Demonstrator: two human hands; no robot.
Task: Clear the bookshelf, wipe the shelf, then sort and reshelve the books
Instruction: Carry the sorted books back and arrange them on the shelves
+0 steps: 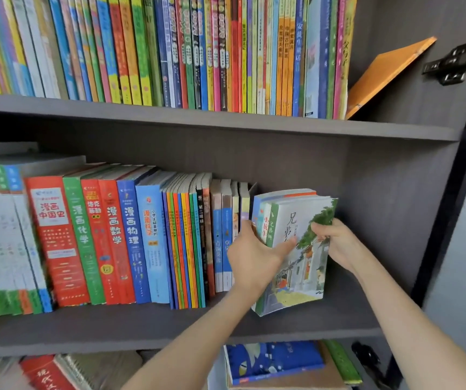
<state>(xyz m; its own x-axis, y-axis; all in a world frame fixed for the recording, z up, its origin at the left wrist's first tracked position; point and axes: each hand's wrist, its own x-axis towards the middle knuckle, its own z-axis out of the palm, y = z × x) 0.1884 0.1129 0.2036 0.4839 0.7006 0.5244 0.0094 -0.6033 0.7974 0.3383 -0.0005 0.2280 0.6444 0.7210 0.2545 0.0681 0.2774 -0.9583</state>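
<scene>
**Middle shelf nearly filled, last bundle going in**

Both hands hold a small bundle [306, 266] of books at the right end of the row [113, 235] on the middle shelf [353, 313]. The left hand [254, 257] wraps the spine side, its fingers between the bundle and the row and its thumb across the front cover. The right hand [336, 243] has its fingers curled over the cover's upper right edge. The bundle leans a little to the right, and its bottom edge looks to rest on the board, just beside the row.

Judging from how things lie, the task seems late. The row stands upright with like series grouped, which suggests sorting and reshelving rather than clearing, though one frame cannot settle that. Nothing shows whether the shelf has been wiped, and no cloth is in view.

What appears left:
- Push the bundle square against the row.
- Deal with the bare stretch of board to the right.
- Straighten the orange book [386, 71], which leans slantwise at the right end of the packed top shelf [226, 122].
- Sort the shelf below, where a blue book [274, 361] and others lie flat and unsorted.
</scene>
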